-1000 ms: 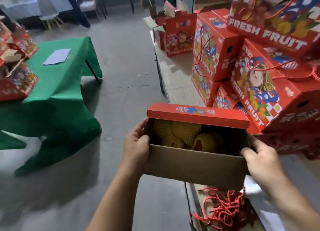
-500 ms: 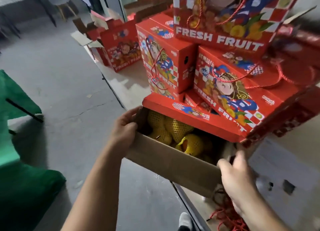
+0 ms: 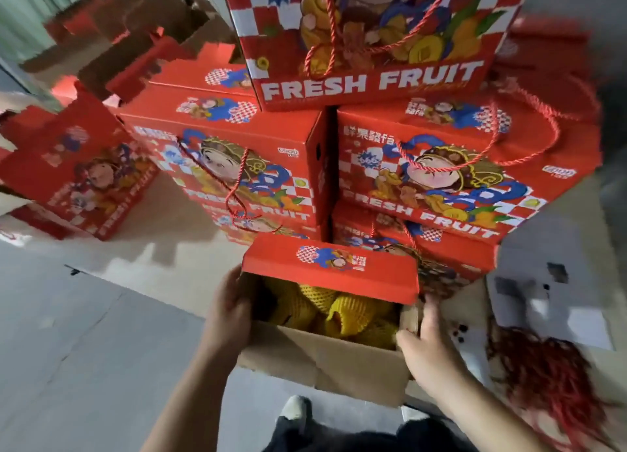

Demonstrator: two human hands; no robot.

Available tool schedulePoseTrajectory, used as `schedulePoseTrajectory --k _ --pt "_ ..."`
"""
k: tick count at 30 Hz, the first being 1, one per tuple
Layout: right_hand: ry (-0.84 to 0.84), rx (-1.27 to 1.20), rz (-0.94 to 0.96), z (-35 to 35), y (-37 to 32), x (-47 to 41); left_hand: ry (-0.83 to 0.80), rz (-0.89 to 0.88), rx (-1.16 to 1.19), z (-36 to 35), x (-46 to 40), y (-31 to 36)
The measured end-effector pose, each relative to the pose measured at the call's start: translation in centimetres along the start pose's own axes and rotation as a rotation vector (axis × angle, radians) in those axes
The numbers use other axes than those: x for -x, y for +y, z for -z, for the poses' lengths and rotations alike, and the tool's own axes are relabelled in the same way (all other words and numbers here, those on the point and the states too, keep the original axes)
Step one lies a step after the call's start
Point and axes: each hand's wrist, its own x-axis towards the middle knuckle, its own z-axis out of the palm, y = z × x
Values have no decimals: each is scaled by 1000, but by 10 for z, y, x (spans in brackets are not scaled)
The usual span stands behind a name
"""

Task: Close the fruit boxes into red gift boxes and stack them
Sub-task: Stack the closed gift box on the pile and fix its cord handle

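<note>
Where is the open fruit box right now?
Lower centre of the head view: the open fruit box is held between the left hand and right hand, just in front of the stacked red gift boxes.

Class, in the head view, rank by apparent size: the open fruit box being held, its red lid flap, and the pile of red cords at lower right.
1. open fruit box
2. red lid flap
3. red cords, blurred and close in apparent size to the flap, so unsure.

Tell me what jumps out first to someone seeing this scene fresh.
The stack of red gift boxes lettered FRESH FRUIT fills the upper middle. Just below it, the left hand and right hand hold an open fruit box showing yellow foam-netted fruit. A tangle of red cord lies at lower right.
</note>
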Motion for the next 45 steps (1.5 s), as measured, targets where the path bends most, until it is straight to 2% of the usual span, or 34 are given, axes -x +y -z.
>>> schedulePoseTrajectory --k 3,8,11,13,15,18,21,22,24,26,27,28,30,32,35,37,39,42,45 --pt "185 -92 -49 -31 -1 19 -171 -90 -58 29 -18 -11" --pt "277 -381 -222 -51 -8 35 -468 239 47 51 -52 -19" --pt "340 -530 -280 -55 -10 45 -453 317 236 54 -53 -18" --pt "324 -489 -234 -59 -14 56 -314 204 279 60 -49 -15" --pt "320 -468 -214 -60 -18 62 -198 -6 276 67 -48 -9" --pt "345 -560 -229 -65 -18 64 -212 -182 301 77 -49 3" --pt "407 -766 -323 -73 -5 69 -213 -227 217 87 -49 9" --pt "467 -649 -300 -74 -3 72 -202 -228 199 89 -50 8" --pt "704 -175 -151 -68 0 68 -179 -181 248 92 -51 6" --pt "873 242 175 -61 -10 61 -195 -30 394 92 -51 8" --pt "881 400 294 -60 -19 59 -221 47 471 91 -52 9" --pt "816 524 360 -61 -27 57 -246 95 517 90 -52 9" --pt "560 579 439 -68 -43 57 -306 102 500 87 -50 11" --pt "381 439 486 -78 -50 56 -383 36 449 82 -46 13" --pt "413 312 433 -79 -58 47 -480 -45 403 79 -39 15" --pt "412 308 344 -72 -65 34 -529 -94 315 77 -37 7" --pt "355 477 254 -67 -70 22 -554 -253 103 73 -34 -3" --pt "262 616 191 -61 -65 8 -489 -563 -450 58 -39 -8" --pt "316 649 209 -60 -52 9 -474 -655 -933 43 -54 0"
